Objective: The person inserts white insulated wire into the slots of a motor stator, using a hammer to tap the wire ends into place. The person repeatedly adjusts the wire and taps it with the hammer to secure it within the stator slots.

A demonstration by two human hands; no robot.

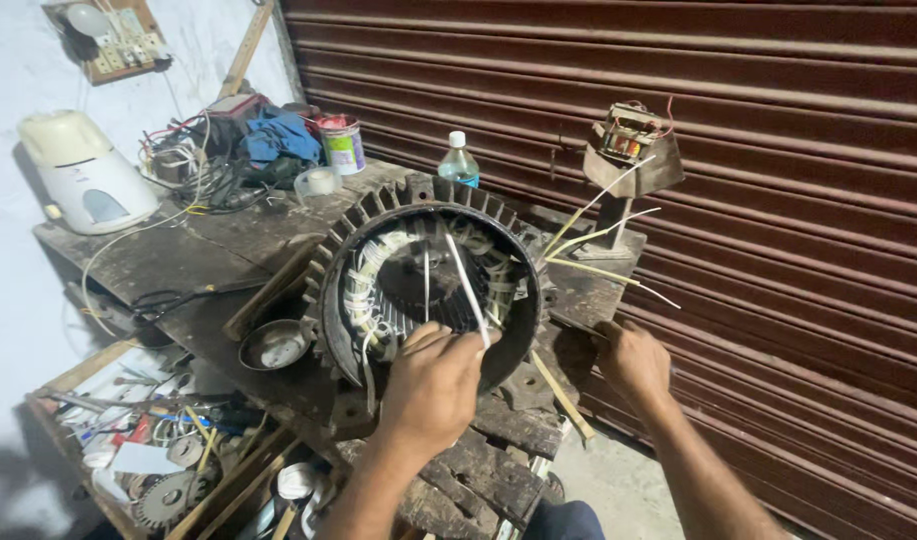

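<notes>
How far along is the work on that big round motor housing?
Looks partway. Done: white-bound copper coils already sit around the inside of the finned motor housing. In hand: the left hand pinches a thin white strip at the lower rim, while the right hand rests on the wooden bench beside it. Left: loose pale strips jut out on the right, and the centre is open.
</notes>
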